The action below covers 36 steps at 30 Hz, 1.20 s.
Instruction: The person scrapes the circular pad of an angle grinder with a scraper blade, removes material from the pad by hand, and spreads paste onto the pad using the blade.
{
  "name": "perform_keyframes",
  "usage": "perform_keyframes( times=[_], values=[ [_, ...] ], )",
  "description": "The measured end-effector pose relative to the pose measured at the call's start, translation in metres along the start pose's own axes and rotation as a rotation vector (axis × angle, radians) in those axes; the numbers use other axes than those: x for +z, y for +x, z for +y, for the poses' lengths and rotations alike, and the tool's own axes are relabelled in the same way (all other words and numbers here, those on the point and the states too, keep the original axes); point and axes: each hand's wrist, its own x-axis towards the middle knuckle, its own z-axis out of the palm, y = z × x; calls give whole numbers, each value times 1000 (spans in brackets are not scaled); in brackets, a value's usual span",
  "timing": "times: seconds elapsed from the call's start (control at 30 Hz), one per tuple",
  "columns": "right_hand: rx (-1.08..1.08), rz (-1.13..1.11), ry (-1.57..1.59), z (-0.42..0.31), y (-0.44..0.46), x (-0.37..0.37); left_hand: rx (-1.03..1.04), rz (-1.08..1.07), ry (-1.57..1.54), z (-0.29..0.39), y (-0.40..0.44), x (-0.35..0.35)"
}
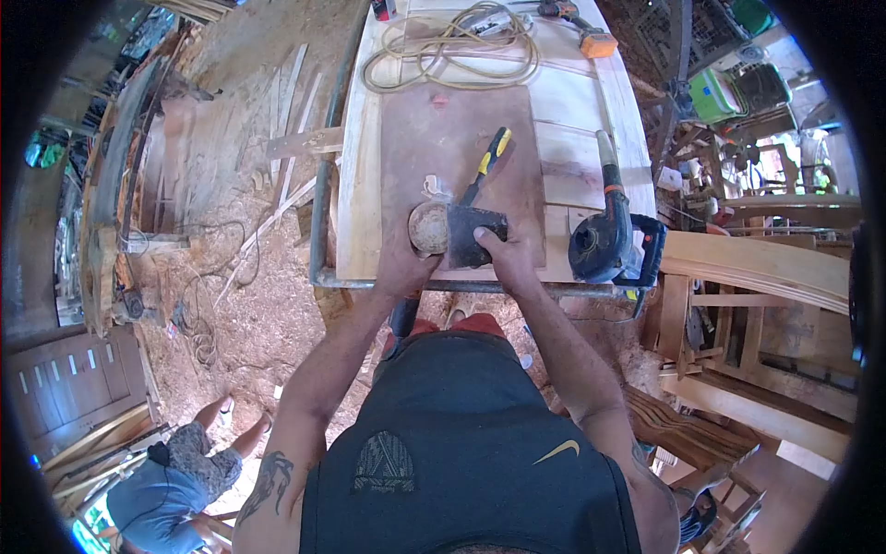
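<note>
My left hand (406,265) is closed around a power tool with a round, worn beige pad (428,228) facing up. A dark cylindrical body (404,316) below that hand looks like the tool's handle. In my right hand (510,257) is a dark square sheet (475,235), perhaps sandpaper, with the thumb on top and its left edge at the pad. Just beyond, a tool with a yellow-and-black handle (493,155) lies on a brown board (452,129); its lower end reaches behind the sheet.
A dark blue blower (600,247) sits on the table's right side. Farther back are a coiled yellow cord (443,51) and a drill with an orange battery (598,44). Wooden furniture parts (748,263) stand at right. Another person (171,489) is at lower left.
</note>
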Motion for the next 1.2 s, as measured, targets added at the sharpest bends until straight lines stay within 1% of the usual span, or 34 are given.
perform_keyframes(
  times=[0.03, 0.07, 0.17, 0.23, 0.27, 0.33, 0.37, 0.43, 0.53, 0.63, 0.67, 0.77, 0.87, 0.97, 1.07, 1.17, 1.2],
  values=[
    [-10, 11, -66, 0, -1, 1, -27, -9, -61, -2, 0, 0],
    [-3, 3, -49, 4, 2, 1, -54, -18, -122, 0, 0, -1],
    [23, -30, -1, 15, 6, 6, -79, -50, -82, 4, 2, -6],
    [27, -76, 26, 11, 7, 17, 73, -29, -33, -15, -2, 1],
    [44, -81, -58, 1, 5, 22, 154, -19, -10, -23, -3, 4],
    [79, -90, -225, -22, 1, 29, 172, -20, 50, -31, -2, 2],
    [52, -64, -203, -17, 1, 26, 181, -22, 80, -33, -2, 0],
    [-4, -17, -169, -5, 1, 9, 128, 17, 67, -32, -1, 1],
    [-240, 20, -346, -24, -18, 1, 83, 45, -9, -24, 2, 5],
    [-803, -30, -923, -47, -22, 4, 113, 51, -31, -29, 10, 10],
    [-831, -68, -983, -42, -22, 6, 130, 53, -24, -30, 12, 11],
    [-887, -135, -1176, -41, -28, 13, 63, -31, -219, -33, 15, 11],
    [-867, -186, -1244, -33, -30, 14, 175, -16, -125, -40, 16, 15],
    [-873, -171, -1270, -25, -31, 22, 192, -22, -127, -47, 17, 17],
    [-908, -132, -1296, -30, -30, 27, 91, -74, -166, -39, 16, 10],
    [-814, -162, -1319, -30, -28, 29, -43, -98, -277, -11, 6, -8],
    [-818, -173, -1274, -30, -27, 29, -31, -48, -240, -11, -1, -7]
  ],
)
